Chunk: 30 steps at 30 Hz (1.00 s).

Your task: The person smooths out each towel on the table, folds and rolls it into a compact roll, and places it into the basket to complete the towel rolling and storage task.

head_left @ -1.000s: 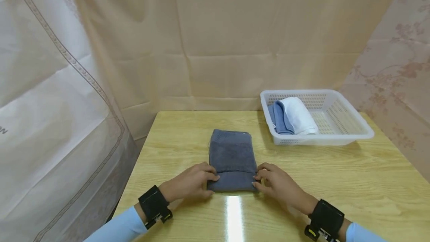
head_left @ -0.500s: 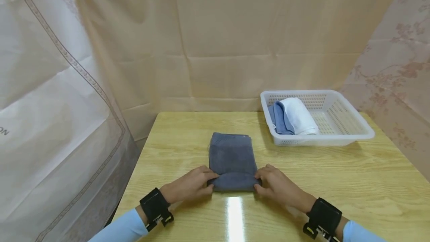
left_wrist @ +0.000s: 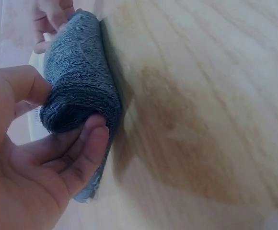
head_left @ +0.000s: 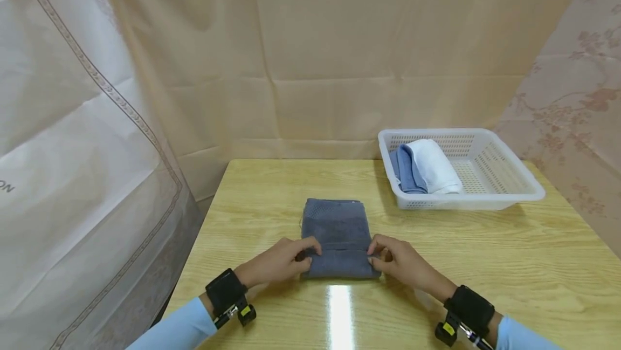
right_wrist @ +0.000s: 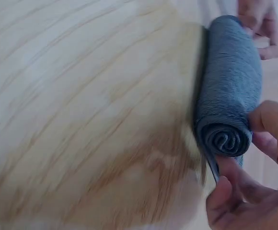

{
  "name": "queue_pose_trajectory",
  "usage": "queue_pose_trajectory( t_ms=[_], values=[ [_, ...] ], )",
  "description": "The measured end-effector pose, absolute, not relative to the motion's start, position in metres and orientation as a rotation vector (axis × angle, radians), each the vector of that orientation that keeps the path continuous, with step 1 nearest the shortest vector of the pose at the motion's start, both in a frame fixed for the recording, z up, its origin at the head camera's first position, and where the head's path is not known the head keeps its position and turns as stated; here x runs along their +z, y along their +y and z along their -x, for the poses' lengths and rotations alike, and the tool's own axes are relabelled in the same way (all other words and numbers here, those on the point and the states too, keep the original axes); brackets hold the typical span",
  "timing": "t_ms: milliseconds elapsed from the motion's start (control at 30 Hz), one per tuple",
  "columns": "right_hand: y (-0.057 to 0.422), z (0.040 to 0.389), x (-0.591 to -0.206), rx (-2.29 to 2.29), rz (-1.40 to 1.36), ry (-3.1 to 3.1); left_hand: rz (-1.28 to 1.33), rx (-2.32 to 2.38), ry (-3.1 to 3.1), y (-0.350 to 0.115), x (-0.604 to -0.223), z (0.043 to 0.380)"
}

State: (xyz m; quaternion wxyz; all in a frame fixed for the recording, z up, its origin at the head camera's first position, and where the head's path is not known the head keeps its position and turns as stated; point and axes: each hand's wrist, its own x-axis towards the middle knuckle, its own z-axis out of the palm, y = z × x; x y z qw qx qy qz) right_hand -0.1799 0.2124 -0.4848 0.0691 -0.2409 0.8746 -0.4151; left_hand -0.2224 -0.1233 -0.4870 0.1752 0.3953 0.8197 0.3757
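A dark grey-blue towel (head_left: pixel 336 226) lies on the table, its near end rolled up and its far part flat. In the head view my left hand (head_left: pixel 283 261) grips the left end of the roll, while my right hand (head_left: pixel 405 263) pinches the right end. The left wrist view has the terry roll (left_wrist: pixel 81 57) between the thumb and fingers of my left hand (left_wrist: pixel 38 153). Seen from the right wrist, the roll's spiral end (right_wrist: pixel 225 140) faces the camera, with the fingers of my right hand (right_wrist: pixel 259 177) above and below it.
A white plastic basket (head_left: pixel 485 201) stands at the back right of the wooden table (head_left: pixel 271 188). Inside it, on the left, are a folded blue towel (head_left: pixel 411 175) and a rolled white towel (head_left: pixel 434 166). Beige cloth (head_left: pixel 315 59) hangs behind the table.
The towel's far edge has come nearer, and its flat part is shorter. Both hands have shifted their fingers on the roll; the basket stays in place.
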Motion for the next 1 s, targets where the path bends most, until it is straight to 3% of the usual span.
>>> queue_pose_trajectory(
  t_ms=[200, 433, 733, 1000],
  values=[
    [0.21, 0.175, -0.487, -0.827, 0.988, 3.042, -1.193, 0.873, 2.593, -0.121, -0.483, 0.22],
    [0.21, 0.169, -0.486, -0.486, 1.255, 3.068, -1.509, 0.521, 2.78, -0.122, -0.48, 0.212],
    [0.205, 0.17, -0.477, -0.361, 1.275, 3.044, -1.688, 0.396, 2.779, -0.121, -0.482, 0.21],
    [0.209, 0.176, -0.484, -0.587, 1.204, 2.976, -1.561, 0.646, 2.714, -0.128, -0.49, 0.213]
  ],
)
